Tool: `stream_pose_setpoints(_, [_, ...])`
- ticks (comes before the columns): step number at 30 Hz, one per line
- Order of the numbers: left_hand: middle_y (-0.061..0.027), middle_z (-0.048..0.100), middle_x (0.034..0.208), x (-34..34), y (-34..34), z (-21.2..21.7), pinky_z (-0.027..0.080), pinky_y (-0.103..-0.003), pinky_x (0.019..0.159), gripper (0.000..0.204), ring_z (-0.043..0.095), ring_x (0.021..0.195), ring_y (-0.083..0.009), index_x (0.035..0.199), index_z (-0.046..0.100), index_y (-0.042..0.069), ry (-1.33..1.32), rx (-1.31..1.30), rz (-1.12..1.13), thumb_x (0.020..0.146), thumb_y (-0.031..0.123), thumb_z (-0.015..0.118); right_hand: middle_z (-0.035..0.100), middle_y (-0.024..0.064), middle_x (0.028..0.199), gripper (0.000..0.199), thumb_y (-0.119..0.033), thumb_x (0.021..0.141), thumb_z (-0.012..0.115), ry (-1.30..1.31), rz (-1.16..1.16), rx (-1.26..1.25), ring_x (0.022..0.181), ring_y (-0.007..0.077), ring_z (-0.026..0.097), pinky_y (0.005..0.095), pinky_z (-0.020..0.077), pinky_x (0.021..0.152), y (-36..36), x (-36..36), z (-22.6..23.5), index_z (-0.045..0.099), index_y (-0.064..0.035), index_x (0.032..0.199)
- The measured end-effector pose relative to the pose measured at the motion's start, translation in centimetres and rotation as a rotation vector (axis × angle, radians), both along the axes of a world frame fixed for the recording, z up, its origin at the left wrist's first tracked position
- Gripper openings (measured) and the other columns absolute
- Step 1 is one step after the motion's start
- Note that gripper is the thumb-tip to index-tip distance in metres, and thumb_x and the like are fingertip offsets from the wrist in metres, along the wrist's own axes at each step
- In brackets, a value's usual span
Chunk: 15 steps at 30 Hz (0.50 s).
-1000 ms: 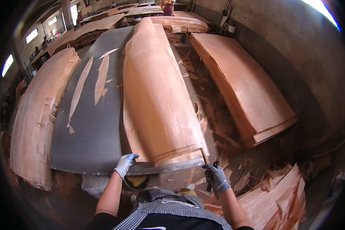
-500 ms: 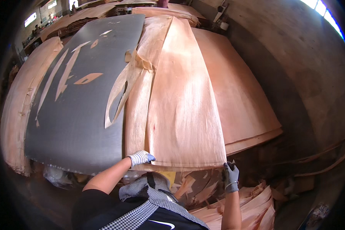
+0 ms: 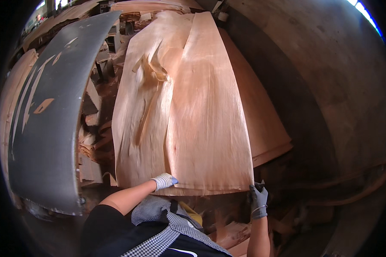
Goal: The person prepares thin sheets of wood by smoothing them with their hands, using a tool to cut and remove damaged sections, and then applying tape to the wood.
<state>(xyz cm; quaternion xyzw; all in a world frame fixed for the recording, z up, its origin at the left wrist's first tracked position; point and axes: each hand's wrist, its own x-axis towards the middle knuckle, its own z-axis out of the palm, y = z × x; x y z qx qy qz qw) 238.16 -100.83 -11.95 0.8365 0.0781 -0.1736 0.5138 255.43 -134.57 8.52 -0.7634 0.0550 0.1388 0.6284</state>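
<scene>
Two large, thin wood veneer sheets [image 3: 210, 128] lie lengthwise in front of me, overlapping along a line down the middle. At their near edge my left hand [image 3: 164, 182], in a striped glove with blue fingertips, pinches the veneer close to that overlap. My right hand [image 3: 258, 199], in a grey glove, is closed on the near right corner. The left sheet [image 3: 131, 124] is wrinkled, with a torn, curled flap [image 3: 156, 70] standing up in its upper part. My fingers beneath the sheets are hidden.
At left, a dark grey board [image 3: 51, 115] carries several veneer scraps, with a veneer stack [image 3: 8, 111] beyond it. Wooden blocks and debris [image 3: 92, 103] fill the gap beside the board. More reddish veneer [image 3: 261, 111] lies at right, near a wall [image 3: 321, 64].
The veneer under my hands has shifted away from the dark board, opening a gap that shows blocks and debris. More of the left sheet shows. Both hands keep their grip; the view has shifted.
</scene>
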Motion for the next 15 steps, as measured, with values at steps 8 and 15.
stream_pose_setpoints(8, [-0.0178, 0.051, 0.127, 6.9, -8.5, -2.6, 0.044, -0.042, 0.092, 0.09, 0.052, 0.114, -0.0309, 0.126, 0.046, -0.003, 0.815, -1.252, 0.421, 0.075, 0.071, 0.046, 0.053, 0.0019, 0.055, 0.014, -0.012, 0.083, 0.064, -0.007, 0.09, -0.021, 0.037, 0.0119, 0.045, 0.0247, 0.0342, 0.032, -6.3, 17.4, -0.4, 0.059, -0.0044, 0.093])
stream_pose_setpoints(15, [-0.0078, 0.016, 0.151, 12.2, -18.8, -10.4, 0.019, -0.055, 0.107, 0.095, 0.02, 0.137, -0.0288, 0.146, 0.011, 0.016, 0.275, -1.65, 1.771, 0.077, 0.074, 0.041, 0.053, 0.0026, 0.055, 0.008, -0.01, 0.084, 0.063, -0.066, 0.139, -0.03, 0.037, 0.0126, 0.045, 0.0256, 0.0343, 0.034, -13.3, 30.1, -2.9, 0.058, -0.0041, 0.086])
